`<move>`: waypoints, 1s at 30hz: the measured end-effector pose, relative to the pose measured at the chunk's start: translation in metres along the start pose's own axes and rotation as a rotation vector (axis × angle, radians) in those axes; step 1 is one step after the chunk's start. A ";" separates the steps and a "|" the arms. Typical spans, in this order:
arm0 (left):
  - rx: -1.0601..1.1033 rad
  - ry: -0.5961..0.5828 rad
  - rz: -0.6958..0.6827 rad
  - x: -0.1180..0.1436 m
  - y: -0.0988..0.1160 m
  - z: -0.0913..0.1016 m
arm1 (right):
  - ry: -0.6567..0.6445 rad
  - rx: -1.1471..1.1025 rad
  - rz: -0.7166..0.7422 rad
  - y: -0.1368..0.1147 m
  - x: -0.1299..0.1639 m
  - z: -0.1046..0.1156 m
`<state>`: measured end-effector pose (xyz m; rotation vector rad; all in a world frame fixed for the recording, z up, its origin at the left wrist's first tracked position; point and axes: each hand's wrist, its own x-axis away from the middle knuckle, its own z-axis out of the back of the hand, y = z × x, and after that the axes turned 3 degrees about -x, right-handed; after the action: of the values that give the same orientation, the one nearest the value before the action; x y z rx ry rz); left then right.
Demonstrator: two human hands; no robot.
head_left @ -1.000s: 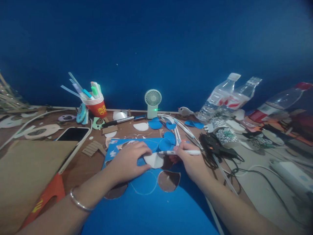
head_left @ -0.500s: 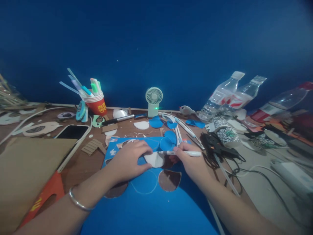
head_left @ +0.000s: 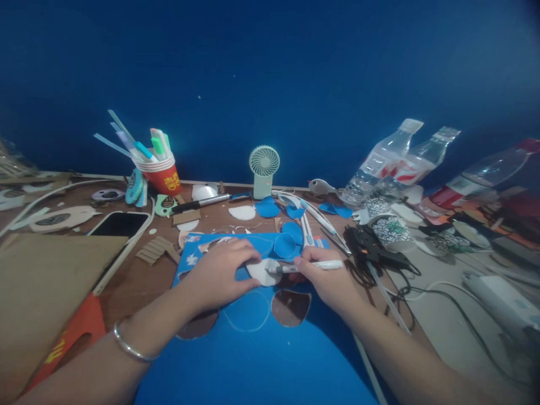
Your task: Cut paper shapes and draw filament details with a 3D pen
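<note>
My left hand (head_left: pixel 225 270) grips the left side of a small white rounded cutout (head_left: pixel 262 272) between thumb and fingers. A white pen (head_left: pixel 324 264) is pinched in my right hand (head_left: pixel 323 273), its tip over the cutout's face. Whether the tip touches it I cannot tell. Both hands are above a blue sheet (head_left: pixel 253 365) with rounded holes cut through it. A pale rounded outline (head_left: pixel 247 310) is drawn on the sheet, just below the white cutout. Loose blue cutouts (head_left: pixel 284 246) lie at the sheet's upper edge.
Behind the sheet stands a small fan (head_left: pixel 264 166). A red paper cup (head_left: pixel 162 177) of markers is at back left, near a phone (head_left: pixel 120 224). Plastic bottles (head_left: pixel 390 152) lean at back right, and a black glue gun (head_left: pixel 375 250) with cables lies before them. Brown cardboard (head_left: pixel 54 298) lies left.
The pen's tip has shifted left and slightly down onto the white cutout's middle. My left hand keeps its grip. The fan's green light now looks reddish.
</note>
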<state>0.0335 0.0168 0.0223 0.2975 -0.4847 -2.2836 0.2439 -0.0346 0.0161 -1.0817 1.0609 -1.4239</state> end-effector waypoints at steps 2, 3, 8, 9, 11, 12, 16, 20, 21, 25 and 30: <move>0.012 -0.009 0.008 -0.001 0.000 0.001 | -0.026 0.003 -0.010 -0.001 0.000 0.001; 0.019 -0.014 0.013 -0.001 0.000 0.001 | -0.037 0.003 -0.007 -0.001 0.000 0.001; 0.040 -0.017 0.038 -0.002 -0.004 0.000 | -0.089 -0.015 0.004 -0.001 0.000 0.002; 0.039 -0.012 0.040 -0.002 -0.006 -0.001 | -0.098 -0.038 -0.006 0.000 0.000 0.002; 0.037 -0.008 0.037 -0.002 -0.007 -0.003 | -0.059 -0.143 -0.014 0.004 -0.001 0.001; 0.039 -0.008 0.034 -0.002 -0.008 -0.003 | -0.019 -0.212 -0.014 0.006 -0.001 0.001; 0.043 -0.017 0.024 -0.004 -0.007 -0.002 | 0.056 -0.277 -0.011 0.007 -0.002 0.000; 0.046 -0.025 0.002 -0.004 -0.005 0.000 | -0.019 -0.185 -0.038 0.004 -0.001 0.000; 0.050 -0.029 -0.006 -0.004 -0.005 0.001 | -0.027 -0.190 -0.041 0.003 -0.001 0.001; 0.073 -0.050 -0.043 -0.003 -0.004 0.003 | -0.050 -0.200 -0.037 0.004 -0.001 0.002; 0.083 -0.052 -0.051 -0.003 -0.003 0.004 | -0.063 -0.201 -0.036 0.005 -0.002 0.003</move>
<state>0.0323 0.0213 0.0244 0.2952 -0.6058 -2.3296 0.2483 -0.0334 0.0118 -1.2866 1.1621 -1.3229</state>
